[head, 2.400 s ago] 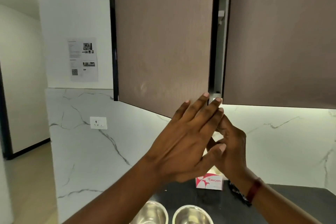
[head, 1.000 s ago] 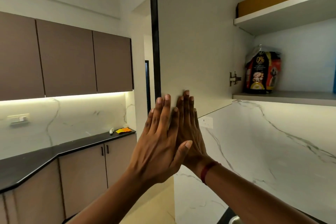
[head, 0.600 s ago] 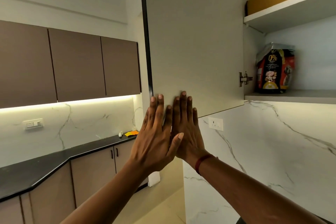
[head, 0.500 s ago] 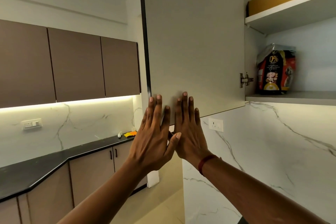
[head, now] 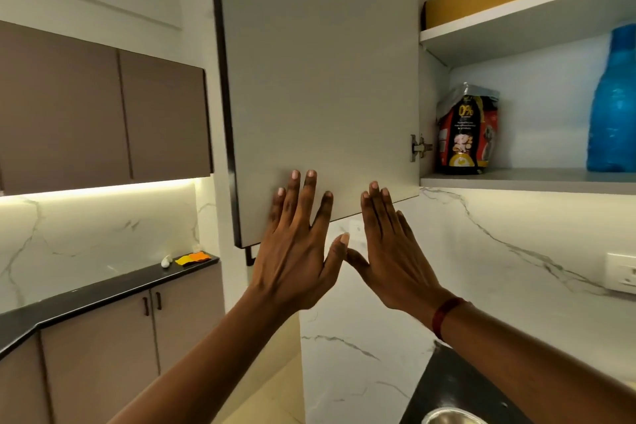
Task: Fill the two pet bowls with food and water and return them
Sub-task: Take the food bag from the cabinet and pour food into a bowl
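Note:
A wall cupboard door [head: 320, 79] stands swung open to the left. On its lower shelf [head: 526, 179] stands a red and black pet food bag [head: 466, 131] with a silver top, and a blue bottle [head: 614, 103] is at the right edge. My left hand [head: 296, 244] is raised flat with fingers spread, fingertips over the door's lower inner face. My right hand [head: 389, 251] is flat beside it, fingertips at the door's bottom edge, holding nothing. The rim of one steel bowl [head: 451, 416] shows at the bottom on the black counter [head: 444, 382].
An upper shelf [head: 530, 7] carries a yellow-fronted board. Brown wall cupboards [head: 103, 113] and a second black counter [head: 103, 293] with base cupboards run along the left. A yellow-orange cloth [head: 192, 257] lies on it. A white socket [head: 621, 272] is on the marble wall.
The cupboard door went from nearly shut to fully open. My hands, overlapped earlier, have come apart and now lie side by side. The view has shifted right, bringing the blue bottle into sight.

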